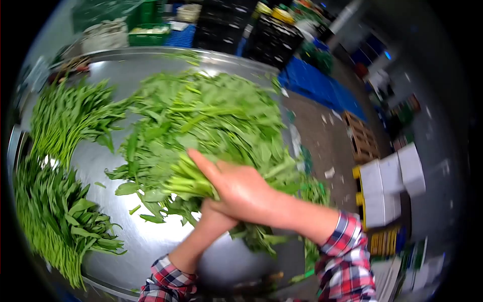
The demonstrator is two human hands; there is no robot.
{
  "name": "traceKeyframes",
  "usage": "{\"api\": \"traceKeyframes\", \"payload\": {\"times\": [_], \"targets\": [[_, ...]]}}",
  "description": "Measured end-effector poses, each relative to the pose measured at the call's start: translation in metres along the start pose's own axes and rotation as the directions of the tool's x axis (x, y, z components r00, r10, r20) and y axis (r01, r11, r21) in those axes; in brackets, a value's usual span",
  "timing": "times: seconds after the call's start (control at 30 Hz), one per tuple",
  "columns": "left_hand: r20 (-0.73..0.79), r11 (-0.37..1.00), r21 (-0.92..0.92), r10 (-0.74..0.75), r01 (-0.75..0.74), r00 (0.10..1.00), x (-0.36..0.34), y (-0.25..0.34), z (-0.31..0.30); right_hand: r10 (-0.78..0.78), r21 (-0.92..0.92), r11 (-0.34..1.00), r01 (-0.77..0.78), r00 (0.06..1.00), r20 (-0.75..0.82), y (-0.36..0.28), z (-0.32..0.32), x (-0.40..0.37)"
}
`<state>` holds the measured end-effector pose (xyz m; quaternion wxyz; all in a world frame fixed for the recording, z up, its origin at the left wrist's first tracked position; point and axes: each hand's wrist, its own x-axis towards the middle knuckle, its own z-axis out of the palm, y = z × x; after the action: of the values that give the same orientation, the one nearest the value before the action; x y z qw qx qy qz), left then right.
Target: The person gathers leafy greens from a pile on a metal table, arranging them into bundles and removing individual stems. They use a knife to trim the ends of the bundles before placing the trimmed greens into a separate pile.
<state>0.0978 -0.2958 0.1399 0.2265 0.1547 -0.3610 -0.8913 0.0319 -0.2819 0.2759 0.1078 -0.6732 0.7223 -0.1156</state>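
My right hand (pixel 241 190) is closed around a bunch of leafy greens (pixel 188 178), its thumb stretched along the cut stems. The pale green stem ends point left, and leaves hang out below my right wrist. My left hand (pixel 215 213) crosses underneath, against the right hand and the bunch; its fingers are hidden. Just beyond the hands spreads a large loose pile of leafy greens (pixel 211 116) on the metal table (pixel 108 173). To the left lie two sorted heaps of greens, an upper one (pixel 68 118) and a lower one (pixel 55 216), stems pointing down.
Loose leaf scraps lie on the table near the pile. Behind the table stand black crates (pixel 221 30) and a green crate (pixel 149 34). Along the right are blue panels (pixel 322 88), a wooden pallet (pixel 361 136) and white boxes (pixel 385 181). Litter is scattered on the floor.
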Motion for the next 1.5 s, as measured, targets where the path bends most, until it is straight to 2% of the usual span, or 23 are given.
{"api": "traceKeyframes", "payload": {"times": [0.17, 0.27, 0.3, 0.33, 0.37, 0.43, 0.47, 0.5, 0.53, 0.57, 0.63, 0.7, 0.8, 0.87, 0.93, 0.97, 1.07, 1.13, 1.17, 1.27, 1.3, 1.43, 1.5], "targets": [[0.41, 0.996, -0.026, 0.084, -0.08, 0.908, -0.04, 0.054, 0.026, -0.037, 0.293, 0.953, 0.081, 0.987, -0.154, -0.04, -0.049, -0.03], [0.39, 0.991, 0.134, -0.024, -0.03, 0.921, -0.064, 0.086, 0.04, -0.032, 0.383, 0.915, 0.124, 0.971, -0.237, -0.06, -0.063, -0.056], [0.352, 0.979, 0.204, -0.057, -0.017, 0.934, -0.071, 0.096, 0.043, -0.027, 0.357, 0.921, 0.158, 0.938, -0.346, -0.058, -0.066, -0.067], [0.313, 0.962, 0.272, -0.091, 0.002, 0.945, -0.078, 0.107, 0.046, -0.011, 0.312, 0.934, 0.176, 0.884, -0.467, -0.052, -0.066, -0.081], [0.274, 0.941, 0.337, -0.123, 0.025, 0.954, -0.085, 0.117, 0.049, -0.123, 0.101, 0.962, 0.255, 0.73, -0.672, -0.028, -0.057, -0.096], [0.202, 0.912, 0.404, -0.162, 0.068, 0.966, -0.089, 0.125, 0.037, 0.116, 0.009, 0.992, -0.126, 0.878, -0.465, -0.009, -0.031, -0.166], [0.197, 0.895, 0.442, -0.161, 0.059, 0.967, -0.09, 0.125, 0.027, 0.109, -0.073, 0.987, -0.141, 0.937, -0.333, 0.003, 0.011, -0.205], [0.121, 0.83, 0.543, -0.222, 0.123, 0.967, -0.092, 0.121, 0.019, 0.459, 0.107, 0.863, -0.493, 0.855, 0.241, 0.001, 0.058, -0.233], [0.069, 0.782, 0.565, -0.361, 0.262, 0.93, -0.096, 0.115, 0.01, 0.446, -0.007, 0.852, -0.523, 0.72, 0.531, -0.016, 0.095, -0.247], [0.059, 0.758, 0.565, -0.432, 0.327, 0.9, -0.101, 0.1, 0.001, 0.352, 0.063, 0.926, -0.371, 0.913, 0.204, -0.03, 0.149, -0.286], [0.061, 0.692, 0.593, -0.548, 0.411, 0.834, -0.109, 0.072, -0.01, 0.335, 0.025, 0.941, -0.338, 0.939, 0.079, -0.04, 0.207, -0.311], [0.068, 0.619, 0.651, -0.626, 0.441, 0.777, -0.118, 0.046, -0.023, 0.415, 0.059, 0.906, -0.419, 0.907, 0.071, -0.046, 0.205, -0.313], [0.002, 0.493, 0.742, -0.679, 0.454, 0.734, -0.131, 0.033, -0.021, 0.587, 0.158, 0.793, -0.589, 0.807, 0.065, -0.034, 0.195, -0.326], [-0.028, 0.472, 0.713, -0.719, 0.518, 0.694, -0.136, 0.023, -0.026, 0.704, 0.382, 0.636, -0.671, 0.707, 0.069, -0.021, 0.19, -0.33], [-0.009, 0.493, 0.691, -0.725, 0.529, 0.689, -0.139, 0.021, -0.02, 0.797, 0.689, 0.31, -0.655, 0.574, 0.187, -0.016, 0.177, -0.333], [-0.028, 0.488, 0.684, -0.725, 0.542, 0.689, -0.139, 0.016, -0.018, 0.816, 0.703, 0.151, -0.695, 0.49, 0.308, -0.016, 0.168, -0.332], [-0.098, 0.451, 0.695, -0.712, 0.56, 0.695, -0.14, 0.009, -0.004, 0.756, 0.586, 0.594, -0.551, 0.631, -0.174, -0.024, 0.158, -0.329], [-0.083, 0.43, 0.754, -0.688, 0.497, 0.721, -0.138, -0.007, -0.007, 0.551, 0.421, 0.812, -0.405, 0.771, -0.319, -0.02, 0.166, -0.323], [-0.104, 0.392, 0.777, -0.692, 0.493, 0.714, -0.139, -0.008, 0.004, 0.463, 0.368, 0.87, -0.327, 0.797, -0.386, -0.022, 0.161, -0.314], [-0.13, 0.366, 0.809, -0.653, 0.46, 0.747, -0.142, -0.024, 0.02, 0.328, 0.249, 0.938, -0.242, 0.852, -0.408, -0.017, 0.152, -0.284], [-0.14, 0.37, 0.805, -0.641, 0.464, 0.754, -0.14, -0.036, 0.017, 0.325, 0.239, 0.939, -0.245, 0.86, -0.393, -0.013, 0.154, -0.279], [-0.25, 0.119, 0.932, -0.472, 0.342, 0.845, -0.144, -0.044, 0.029, 0.355, 0.265, 0.925, -0.273, 0.868, -0.347, 0.006, 0.168, -0.27], [-0.2, 0.158, 0.95, -0.356, 0.269, 0.913, -0.149, -0.034, 0.032, 0.364, 0.307, 0.914, -0.266, 0.872, -0.327, 0.015, 0.172, -0.279]]}}
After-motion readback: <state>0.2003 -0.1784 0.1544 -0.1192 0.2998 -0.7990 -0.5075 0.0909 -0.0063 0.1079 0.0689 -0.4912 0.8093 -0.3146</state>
